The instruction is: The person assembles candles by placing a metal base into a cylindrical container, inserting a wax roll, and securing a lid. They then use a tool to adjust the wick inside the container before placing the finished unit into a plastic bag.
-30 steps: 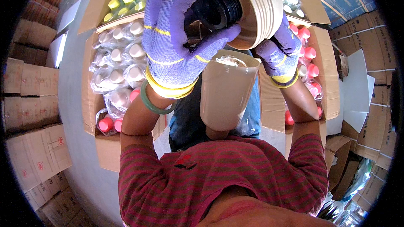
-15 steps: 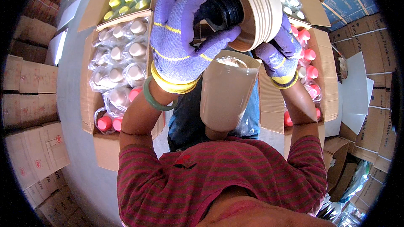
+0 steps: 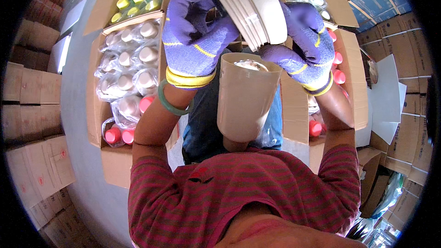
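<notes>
Hanging above the flask (image 3: 248, 103), there's the ribbed piece (image 3: 257, 7), right hand (image 3: 310, 39) pinching its rim, left hand (image 3: 190, 41) curled at its side, hold unclear; red caps (image 3: 113, 135) near the close edge of the left carton (image 3: 115, 165).

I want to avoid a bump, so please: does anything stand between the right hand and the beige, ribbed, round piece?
Nothing visible does: the purple-gloved right hand grips the beige, ribbed, round, plastic-looking piece at its lower right edge.
</notes>
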The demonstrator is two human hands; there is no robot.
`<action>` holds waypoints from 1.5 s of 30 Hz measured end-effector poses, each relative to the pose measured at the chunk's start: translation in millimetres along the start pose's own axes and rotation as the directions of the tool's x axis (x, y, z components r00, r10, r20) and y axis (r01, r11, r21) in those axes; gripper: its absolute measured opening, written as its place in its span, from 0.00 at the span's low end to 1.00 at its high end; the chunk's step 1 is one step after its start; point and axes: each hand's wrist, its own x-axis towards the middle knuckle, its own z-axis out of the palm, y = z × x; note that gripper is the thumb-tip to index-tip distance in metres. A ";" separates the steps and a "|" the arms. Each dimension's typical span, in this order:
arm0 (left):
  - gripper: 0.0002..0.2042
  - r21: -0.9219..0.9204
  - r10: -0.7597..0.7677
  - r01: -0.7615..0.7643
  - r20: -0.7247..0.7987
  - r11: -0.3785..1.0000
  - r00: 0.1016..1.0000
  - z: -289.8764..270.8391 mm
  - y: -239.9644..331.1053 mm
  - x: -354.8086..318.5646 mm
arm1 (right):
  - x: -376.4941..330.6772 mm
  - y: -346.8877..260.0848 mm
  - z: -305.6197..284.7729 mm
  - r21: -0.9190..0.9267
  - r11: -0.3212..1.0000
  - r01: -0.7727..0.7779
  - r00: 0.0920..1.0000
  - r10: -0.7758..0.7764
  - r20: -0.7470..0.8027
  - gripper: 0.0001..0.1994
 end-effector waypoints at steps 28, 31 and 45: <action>0.32 -0.107 0.049 -0.026 0.221 0.994 0.974 1.6 2.8 8.6 | 3.8 19.9 -29.9 0.535 0.623 -0.571 0.821 0.450 0.351 0.18; 0.30 -0.470 -0.103 0.254 0.323 0.845 0.941 -5.6 -43.8 -6.6 | 37.6 10.3 -33.1 0.343 0.848 -0.404 0.860 0.224 0.458 0.19; 0.26 0.039 -0.271 0.274 0.320 0.961 0.908 -11.6 -42.4 -21.9 | 70.7 12.5 -26.7 -0.040 0.939 0.341 0.840 -0.285 0.461 0.42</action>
